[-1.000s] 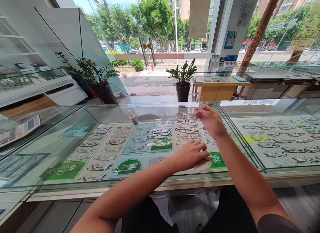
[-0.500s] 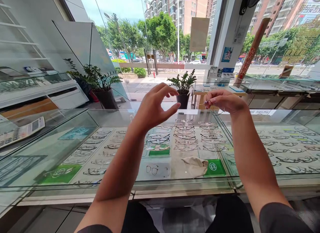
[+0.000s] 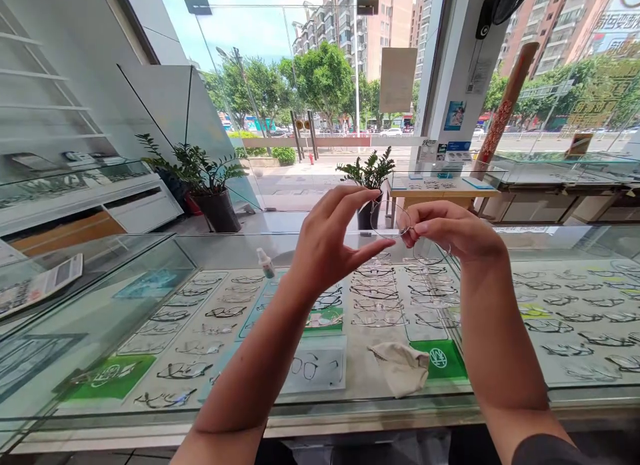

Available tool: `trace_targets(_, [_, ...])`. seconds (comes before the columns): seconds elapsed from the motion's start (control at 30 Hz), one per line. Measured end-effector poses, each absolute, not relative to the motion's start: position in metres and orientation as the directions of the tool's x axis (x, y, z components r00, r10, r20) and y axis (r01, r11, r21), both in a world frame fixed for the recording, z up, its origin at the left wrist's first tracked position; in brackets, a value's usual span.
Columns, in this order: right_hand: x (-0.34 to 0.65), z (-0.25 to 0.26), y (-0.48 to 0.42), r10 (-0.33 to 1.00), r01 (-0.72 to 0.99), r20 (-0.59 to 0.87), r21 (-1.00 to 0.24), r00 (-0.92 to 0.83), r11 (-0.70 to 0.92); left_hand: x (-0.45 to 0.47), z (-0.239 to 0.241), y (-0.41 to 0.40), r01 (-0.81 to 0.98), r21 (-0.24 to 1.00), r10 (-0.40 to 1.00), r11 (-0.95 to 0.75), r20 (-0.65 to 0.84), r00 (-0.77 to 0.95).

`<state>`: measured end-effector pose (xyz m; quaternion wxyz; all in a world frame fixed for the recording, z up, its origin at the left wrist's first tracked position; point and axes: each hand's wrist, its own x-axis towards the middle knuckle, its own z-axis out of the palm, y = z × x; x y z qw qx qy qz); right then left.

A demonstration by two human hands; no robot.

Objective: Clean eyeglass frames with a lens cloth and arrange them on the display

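Observation:
A pair of thin-rimmed eyeglasses (image 3: 373, 220) is held up over the glass counter. My right hand (image 3: 453, 232) is closed on it, thumb and fingers pinching near the middle of the frame. One round rim points left, and the other hangs below the right hand. My left hand (image 3: 333, 235) is open in a C shape, index finger above the left rim and thumb below it. Whether these fingertips touch the rim is hard to make out. Beneath, a beige cloth (image 3: 400, 368) lies beside a green card (image 3: 440, 358) on the counter.
The glass display counter (image 3: 370, 406) holds rows of eyeglasses. A small spray bottle (image 3: 266, 262) stands behind my left forearm. Potted plants (image 3: 217, 210) and a wooden table (image 3: 435, 198) are beyond. A magazine (image 3: 45, 288) lies at the left.
My left hand has moved right to the eyeglasses, thumb and index finger spreading wider around one rim. My right hand has shifted slightly down and still holds them. The view has tilted upward.

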<state>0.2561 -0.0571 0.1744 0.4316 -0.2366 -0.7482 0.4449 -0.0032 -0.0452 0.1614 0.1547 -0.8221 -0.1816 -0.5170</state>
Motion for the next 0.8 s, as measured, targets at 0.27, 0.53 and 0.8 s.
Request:
trace_targets(0.27, [0.249, 0.176, -0.066, 0.771, 0.099, 0.494, -0.814, -0.402, 0.573, -0.011, 0.164, -0.038, 0.481, -0.06, 0.131, -0.875, 0.926, 0.354])
trace_targets(0.53, [0.239, 0.174, -0.075, 0.664, 0.383, 0.744, -0.595, -0.069, 0.706, -0.017, 0.162, -0.023, 0.571, 0.071, 0.127, -0.818, 0.99, 0.058])
trace_targets(0.8, [0.218, 0.17, -0.08, 0.539, 0.563, 0.841, -0.468, 0.047, 0.681, -0.017, 0.163, -0.026, 0.579, 0.107, 0.09, -0.808, 0.994, -0.058])
